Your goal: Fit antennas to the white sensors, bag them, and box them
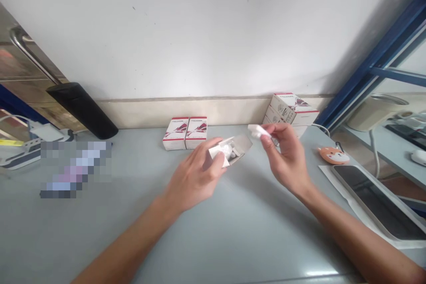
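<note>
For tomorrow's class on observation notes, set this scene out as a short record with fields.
Left hand: holds an open white carton
Right hand: pinches a small white item
Nearby boxes: two red-and-white boxes side by side; stacked boxes by the wall
Surface: grey tabletop
Also present: orange fox-faced pouch; flat dark-screened device

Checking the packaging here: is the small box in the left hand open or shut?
Open: the small box in the left hand has its flap raised, and white contents show inside.
</note>
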